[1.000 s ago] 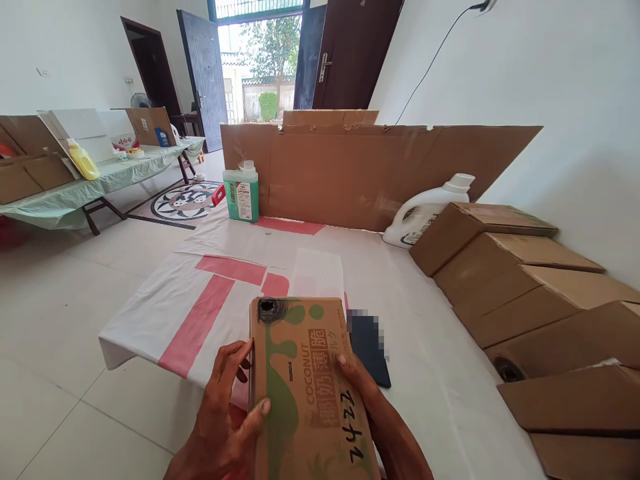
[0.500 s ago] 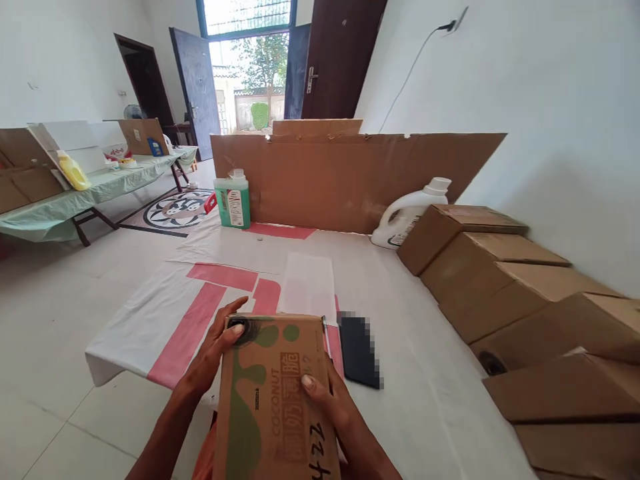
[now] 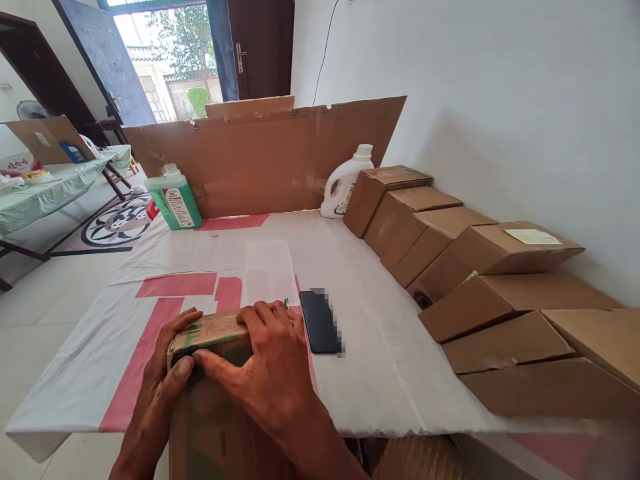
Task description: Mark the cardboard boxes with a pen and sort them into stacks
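Left fingers point(image 3: 159, 353), right fingers point(image 3: 260, 315) clasping carton point(image 3: 210, 427) near top; dark phone point(image 3: 317, 327) beside right fingers.

1 head-worn camera, 1 view. Looks from the person's head, forward and down over the table point(image 3: 380, 390). Closest to lens: left hand point(image 3: 161, 383), right hand point(image 3: 273, 363) and the box point(image 3: 220, 427) they grip, low and left of centre; forearms and box cut by bottom edge. Mid-range: tabletop, then cardboard panel point(image 3: 260, 173) across its far side. Farthest: open door point(image 3: 103, 53), upper left, seen past the panel. Cartons point(image 3: 465, 223) recede along the right, nearest cut by right edge. White wall point(image 3: 500, 80) fills upper right. Wide angle, door edges lean.
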{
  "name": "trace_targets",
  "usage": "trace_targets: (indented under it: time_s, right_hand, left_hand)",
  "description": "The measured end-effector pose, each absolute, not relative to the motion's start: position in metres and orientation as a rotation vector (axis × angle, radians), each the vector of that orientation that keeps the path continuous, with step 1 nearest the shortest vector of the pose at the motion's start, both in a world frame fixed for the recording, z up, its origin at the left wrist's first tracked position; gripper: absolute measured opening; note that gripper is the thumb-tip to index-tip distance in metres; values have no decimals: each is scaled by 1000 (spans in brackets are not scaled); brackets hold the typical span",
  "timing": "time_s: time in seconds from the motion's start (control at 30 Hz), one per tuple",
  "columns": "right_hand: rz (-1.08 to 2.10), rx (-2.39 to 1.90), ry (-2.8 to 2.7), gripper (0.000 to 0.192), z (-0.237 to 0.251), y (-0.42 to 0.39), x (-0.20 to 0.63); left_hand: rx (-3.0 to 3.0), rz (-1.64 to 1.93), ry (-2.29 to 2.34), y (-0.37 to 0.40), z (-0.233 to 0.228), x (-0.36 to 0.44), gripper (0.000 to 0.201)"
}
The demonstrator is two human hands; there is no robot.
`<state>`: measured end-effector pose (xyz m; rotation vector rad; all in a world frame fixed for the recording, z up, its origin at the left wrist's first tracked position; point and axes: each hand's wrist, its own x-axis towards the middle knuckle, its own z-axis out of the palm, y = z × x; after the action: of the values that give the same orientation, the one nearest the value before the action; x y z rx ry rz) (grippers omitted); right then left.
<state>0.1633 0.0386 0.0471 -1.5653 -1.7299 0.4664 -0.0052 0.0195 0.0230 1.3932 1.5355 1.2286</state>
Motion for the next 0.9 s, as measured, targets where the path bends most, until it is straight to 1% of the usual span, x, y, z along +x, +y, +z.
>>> trace_targets:
  time_s: [0.1, 0.2, 0.3, 0.43, 0.53, 0.63, 0.73, 0.8, 0.9]
  right_hand:
    - [411, -1599, -1739, 60, 49, 30, 158]
    - [391, -1584, -1776, 63, 51, 28, 151]
    - [440, -1582, -1837, 60, 52, 32, 146]
    - [457, -1615, -1866, 57, 48, 40, 141]
    - [437, -1604, -1827, 57, 43, 42, 144]
    - [560, -1426, -1720, 56, 35, 39, 164]
    - [678, -1281, -1443, 51, 16, 40, 201]
    - [711, -1470, -1386, 42, -7, 43, 223]
    - [791, -1955, -1639, 24, -46, 51, 238]
  left_hand:
    - [1324, 1205, 1535, 16, 27, -2, 68]
    - [1302, 1294, 1528, 12, 22, -6, 59]
    - [1299, 1314, 1593, 8, 16, -13, 51]
    - [1358, 1238, 1744, 5, 17, -16, 52]
    - [1406, 1243, 1722, 8, 19, -15, 49]
    - [1427, 1254, 1657, 11, 20, -12, 45]
    - [1389, 1264, 1625, 10, 21, -7, 41]
    - [1366, 1291, 1597, 7, 22, -3, 39]
    - [1388, 1316, 1508, 4, 22, 2, 40]
